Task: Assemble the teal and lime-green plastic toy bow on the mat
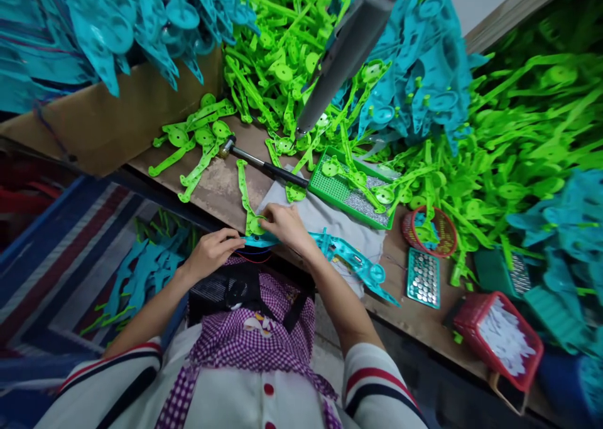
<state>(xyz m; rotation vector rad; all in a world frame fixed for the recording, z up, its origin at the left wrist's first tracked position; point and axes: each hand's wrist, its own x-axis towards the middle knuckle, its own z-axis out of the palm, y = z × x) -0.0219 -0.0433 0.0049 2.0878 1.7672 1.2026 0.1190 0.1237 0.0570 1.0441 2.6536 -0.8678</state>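
Observation:
At the table's front edge lies a long blue plastic part [351, 256], crossing beneath my right forearm. My left hand [214, 253] has its fingers closed on the left end of that part. With bent fingers, my right hand [286, 225] pinches the round end of a bright green plastic arm [244, 187], which sits against the blue part. Whatever lies under my right fingertips is hidden. Thin red and blue wires [257, 253] hang just below the blue part. A small hammer [261, 163] rests beyond my hands, its handle end at a green tray.
The green tray [325, 178] holds small metal pieces. Piles of green arms [277, 46] and blue parts [414, 71] fill the back. A grey electric screwdriver [346, 52] hangs overhead. At right stand a red basket [440, 225], a teal tray [423, 278] of round pieces and a red bin [530, 347].

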